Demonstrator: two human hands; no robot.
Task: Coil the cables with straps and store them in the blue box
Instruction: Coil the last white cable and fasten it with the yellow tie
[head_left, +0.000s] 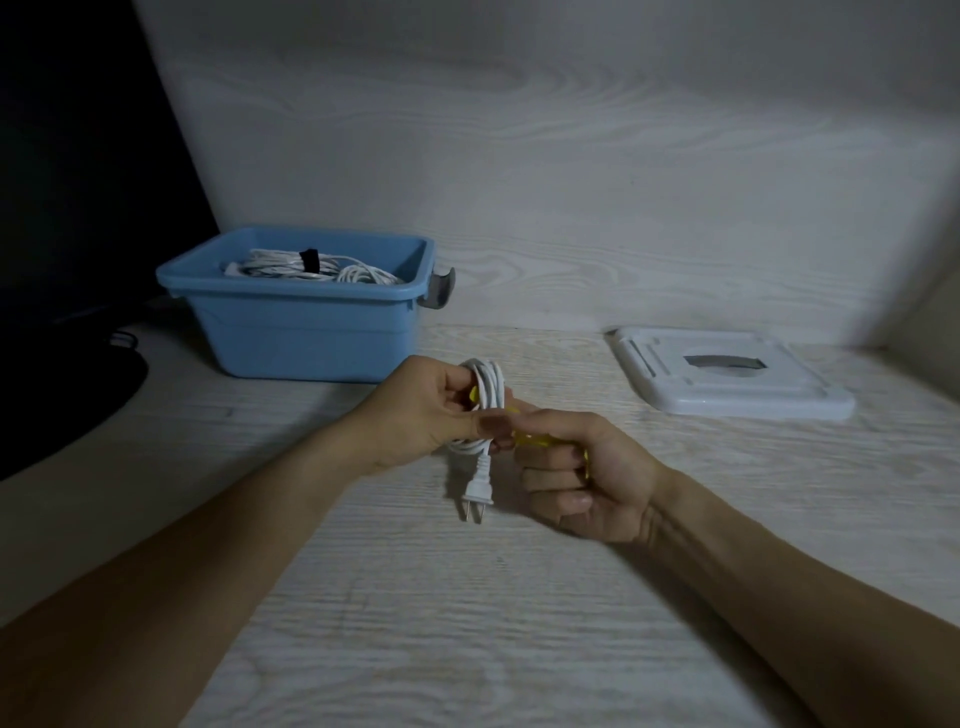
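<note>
A coiled white cable (487, 389) is held above the middle of the tabletop (415, 597), its loops gathered into a narrow upright bundle. Its two-pin plug (477, 491) hangs down from the bottom of the bundle, pins pointing toward the tabletop. A yellow strap (530, 440) runs from the bundle toward the right, with a bit of yellow also showing at the bundle's left side.

The left hand (426, 410) grips the bundle, fingers curled round its upper part and thumb pressed against its lower part. The right hand (576, 475) is closed around the strap, fingers curled in, index finger reaching to the bundle.

Behind and left of the hands sits the blue box (306, 327), open, with a grey latch (440, 288) on its right end. Inside it lie more coiled white cables (311, 267), one bound with a black strap (309, 260). To the right, well apart from the box, a white lid (727, 371) lies flat on the tabletop. A dark object (62, 260) fills the far left.
</note>
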